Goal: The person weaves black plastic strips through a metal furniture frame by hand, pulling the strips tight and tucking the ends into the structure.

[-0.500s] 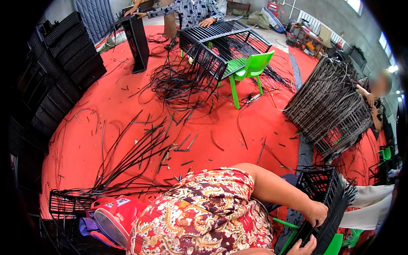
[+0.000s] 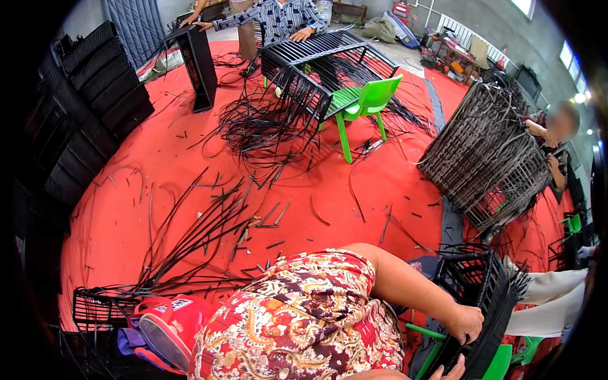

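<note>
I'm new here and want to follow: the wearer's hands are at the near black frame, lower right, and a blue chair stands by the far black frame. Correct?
Not quite: the head view shows the chair by the far black frame is green, not blue. The wearer's left hand and right hand are indeed at the near black frame, lower right.

One left hand (image 2: 466, 323) and one right hand (image 2: 451, 371), two in all, form the grip, set at one black basket (image 2: 498, 307). At least three green chairs (image 2: 380, 94) show: one well beyond the grip, one just below it, one far to its right. One red backpack (image 2: 197, 322) lies left of the grip. At least four other people (image 2: 278, 24) show: two far beyond it, two to its right. Left of the grip, the dark stacked baskets (image 2: 104, 69) are too many to count surely.
</note>
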`<action>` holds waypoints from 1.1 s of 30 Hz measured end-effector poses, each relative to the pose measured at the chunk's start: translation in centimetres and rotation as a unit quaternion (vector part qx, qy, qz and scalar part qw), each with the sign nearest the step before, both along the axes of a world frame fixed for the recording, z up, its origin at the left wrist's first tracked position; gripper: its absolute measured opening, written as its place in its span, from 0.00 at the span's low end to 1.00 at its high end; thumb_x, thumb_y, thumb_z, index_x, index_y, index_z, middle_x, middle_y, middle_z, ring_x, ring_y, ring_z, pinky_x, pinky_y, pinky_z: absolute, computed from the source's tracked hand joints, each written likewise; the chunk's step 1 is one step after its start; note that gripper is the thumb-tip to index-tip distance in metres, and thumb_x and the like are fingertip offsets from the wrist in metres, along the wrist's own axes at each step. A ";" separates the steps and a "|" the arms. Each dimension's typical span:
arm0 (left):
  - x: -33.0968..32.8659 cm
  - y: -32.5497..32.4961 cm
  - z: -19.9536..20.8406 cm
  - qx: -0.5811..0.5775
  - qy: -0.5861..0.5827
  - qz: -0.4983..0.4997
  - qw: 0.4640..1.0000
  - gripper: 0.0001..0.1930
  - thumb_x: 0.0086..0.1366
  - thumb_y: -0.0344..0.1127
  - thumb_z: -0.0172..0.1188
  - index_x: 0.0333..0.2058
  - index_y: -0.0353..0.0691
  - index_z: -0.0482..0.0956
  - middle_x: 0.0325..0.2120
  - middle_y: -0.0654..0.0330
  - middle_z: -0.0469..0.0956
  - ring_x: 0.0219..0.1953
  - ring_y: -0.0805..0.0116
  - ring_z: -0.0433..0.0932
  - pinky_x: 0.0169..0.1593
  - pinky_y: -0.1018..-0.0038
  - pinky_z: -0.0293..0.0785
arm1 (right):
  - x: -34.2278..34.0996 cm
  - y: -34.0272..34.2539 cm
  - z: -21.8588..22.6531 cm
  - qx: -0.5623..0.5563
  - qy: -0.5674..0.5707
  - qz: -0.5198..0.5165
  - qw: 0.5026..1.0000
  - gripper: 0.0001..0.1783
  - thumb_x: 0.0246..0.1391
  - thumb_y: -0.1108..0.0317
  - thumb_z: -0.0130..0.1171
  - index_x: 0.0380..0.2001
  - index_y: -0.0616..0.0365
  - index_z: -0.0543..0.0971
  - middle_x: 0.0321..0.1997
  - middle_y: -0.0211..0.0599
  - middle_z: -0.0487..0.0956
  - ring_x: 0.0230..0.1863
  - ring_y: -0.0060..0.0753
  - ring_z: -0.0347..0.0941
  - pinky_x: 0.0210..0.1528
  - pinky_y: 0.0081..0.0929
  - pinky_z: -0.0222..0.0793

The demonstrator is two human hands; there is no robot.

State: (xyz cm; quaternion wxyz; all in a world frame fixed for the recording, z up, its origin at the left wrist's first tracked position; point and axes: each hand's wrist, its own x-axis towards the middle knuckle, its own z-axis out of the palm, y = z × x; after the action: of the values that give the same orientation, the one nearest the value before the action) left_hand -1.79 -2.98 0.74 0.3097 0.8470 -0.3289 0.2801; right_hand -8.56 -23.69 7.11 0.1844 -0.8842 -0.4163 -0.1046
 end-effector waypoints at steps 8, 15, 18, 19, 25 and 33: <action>-0.7 1.5 0.3 0.004 -0.031 -0.032 0.999 0.09 0.43 0.46 0.66 0.26 0.56 0.83 0.33 0.74 0.76 0.44 0.68 0.69 0.48 0.64 0.60 | -1.2 0.8 0.1 0.025 -0.021 -0.003 0.999 0.23 0.44 0.70 0.61 0.47 0.61 0.73 0.45 0.50 0.73 0.50 0.53 0.68 0.53 0.43 0.63; -1.3 1.3 0.7 0.063 -0.012 0.001 0.998 0.09 0.45 0.47 0.65 0.27 0.58 0.82 0.32 0.73 0.74 0.46 0.67 0.68 0.49 0.64 0.61 | -2.2 1.5 1.6 -0.026 -0.092 0.001 0.995 0.22 0.47 0.65 0.60 0.47 0.57 0.75 0.46 0.47 0.74 0.49 0.50 0.69 0.53 0.42 0.63; -1.5 1.3 0.8 0.059 -0.005 0.006 0.998 0.08 0.45 0.47 0.65 0.27 0.59 0.82 0.32 0.72 0.74 0.45 0.67 0.68 0.49 0.64 0.61 | -2.5 1.6 1.6 0.018 -0.088 -0.022 0.996 0.18 0.48 0.63 0.59 0.43 0.57 0.76 0.42 0.45 0.75 0.45 0.48 0.70 0.50 0.42 0.64; -1.5 1.2 0.8 0.061 -0.001 0.007 0.998 0.08 0.45 0.47 0.65 0.27 0.59 0.82 0.32 0.72 0.74 0.45 0.67 0.68 0.49 0.64 0.61 | -2.5 1.6 1.5 0.029 -0.085 -0.023 0.996 0.17 0.48 0.63 0.59 0.42 0.56 0.77 0.41 0.45 0.75 0.44 0.48 0.70 0.50 0.42 0.65; -1.5 1.3 0.9 0.056 0.006 0.013 0.998 0.08 0.45 0.46 0.65 0.27 0.59 0.83 0.32 0.72 0.75 0.46 0.66 0.68 0.48 0.65 0.62 | -2.1 1.5 0.9 0.057 -0.080 -0.028 0.995 0.15 0.47 0.63 0.60 0.39 0.56 0.77 0.38 0.43 0.75 0.41 0.47 0.70 0.47 0.42 0.65; 0.2 1.0 0.1 0.035 0.019 -0.023 0.999 0.09 0.43 0.44 0.67 0.27 0.58 0.83 0.31 0.70 0.75 0.45 0.65 0.69 0.48 0.65 0.63 | -1.7 1.2 0.8 0.045 -0.099 -0.022 0.994 0.16 0.46 0.62 0.61 0.39 0.54 0.77 0.38 0.41 0.75 0.41 0.46 0.71 0.46 0.42 0.66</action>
State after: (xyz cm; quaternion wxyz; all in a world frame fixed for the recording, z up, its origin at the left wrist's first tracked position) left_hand -1.60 -2.03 0.81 0.2923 0.8547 -0.3522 0.2448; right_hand -10.29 -22.49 7.93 0.1794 -0.8692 -0.4082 -0.2138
